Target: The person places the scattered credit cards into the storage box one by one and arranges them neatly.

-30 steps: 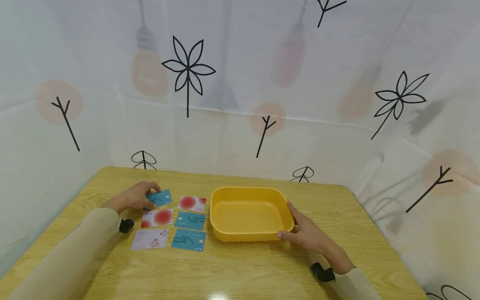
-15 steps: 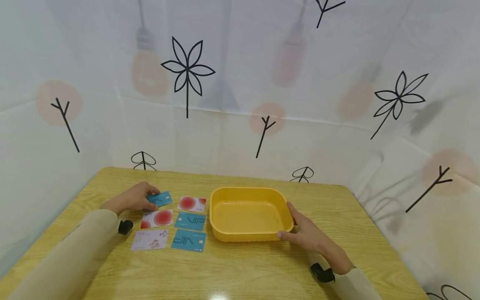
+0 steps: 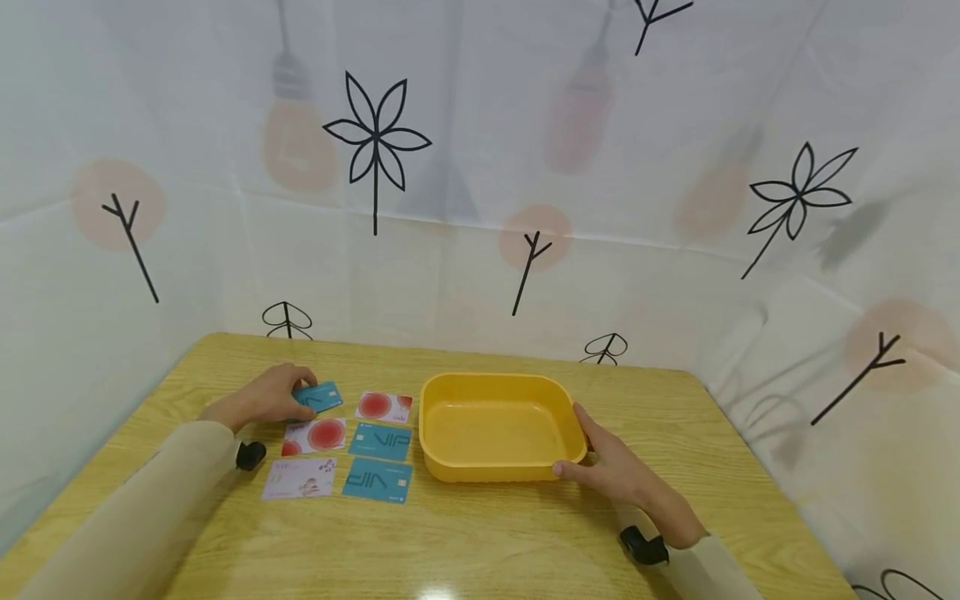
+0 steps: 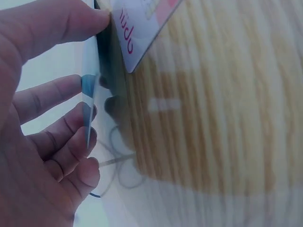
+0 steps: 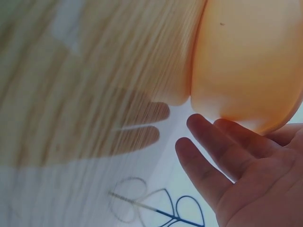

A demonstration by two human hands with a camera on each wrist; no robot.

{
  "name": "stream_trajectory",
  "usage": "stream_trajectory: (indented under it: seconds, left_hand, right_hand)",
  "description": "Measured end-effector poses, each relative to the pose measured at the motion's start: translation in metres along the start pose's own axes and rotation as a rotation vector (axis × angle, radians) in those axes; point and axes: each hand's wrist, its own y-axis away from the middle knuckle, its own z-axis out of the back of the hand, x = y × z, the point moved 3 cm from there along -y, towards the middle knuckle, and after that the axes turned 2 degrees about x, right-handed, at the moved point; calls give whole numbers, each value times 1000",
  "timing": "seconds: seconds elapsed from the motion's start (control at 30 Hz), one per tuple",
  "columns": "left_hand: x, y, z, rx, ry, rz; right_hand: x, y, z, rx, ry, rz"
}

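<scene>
On the table's left side my left hand (image 3: 273, 393) pinches a teal plastic card (image 3: 322, 396) between thumb and fingers. The left wrist view has this card (image 4: 88, 90) nearly edge-on, tilted up off the wood. My right hand (image 3: 618, 468) rests against the right side of a yellow plastic basin (image 3: 498, 473), thumb at its near rim. In the right wrist view its visible fingers (image 5: 222, 146) are fairly straight by the basin wall; the thumb is out of sight. Inside the basin only the bare bottom shows.
Beside the basin lie two white cards with red circles (image 3: 326, 434) (image 3: 386, 407), two teal VIP cards (image 3: 381, 442) (image 3: 378, 481) and a lilac card (image 3: 300, 479). They form two columns on the wooden table (image 3: 480, 542). A patterned cloth (image 3: 465, 275) hangs behind.
Almost nothing differs. The teal card in my left hand has shifted very slightly; the right hand and the basin hold their place.
</scene>
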Motion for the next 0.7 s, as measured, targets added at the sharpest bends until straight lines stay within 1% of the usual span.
stream_trajectory:
  seconds: [0.17,0.27,0.5,0.7]
  left_hand:
    - [-1,4,3,-38,-6,-18]
    - [-4,7,5,-67,-14,-36]
    - [-23,11,9,-136,-37,-114]
    - [-43,10,3,-145,-22,-144]
  right_hand:
    - [0,0,0,-4,6,2]
    - [-1,0,0,-3,2,-3]
    - [-1,-1,0,3,9,-14]
    - [1,1,0,1,12,-5]
